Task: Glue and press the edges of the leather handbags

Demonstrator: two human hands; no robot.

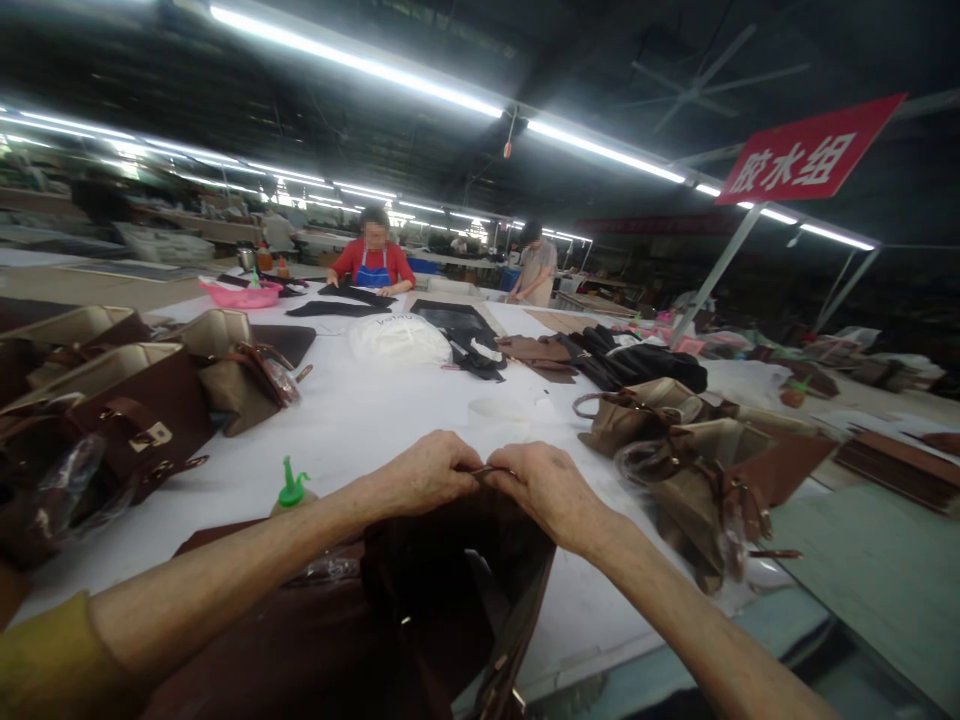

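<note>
A dark brown leather bag [420,610] stands open in front of me on the white table [360,420]. My left hand [424,472] and my right hand [547,488] meet at the bag's far upper rim. Both are closed, fingers curled and pinching the rim edge between them. A small glue bottle with a green nozzle [291,488] stands just left of my left forearm.
Brown and tan handbags [142,410] are piled at the left, more handbags [697,450] at the right. A white bundle [397,338] and dark leather pieces [465,335] lie mid-table. Two people [373,262] work at the far end. A red sign [810,150] hangs overhead.
</note>
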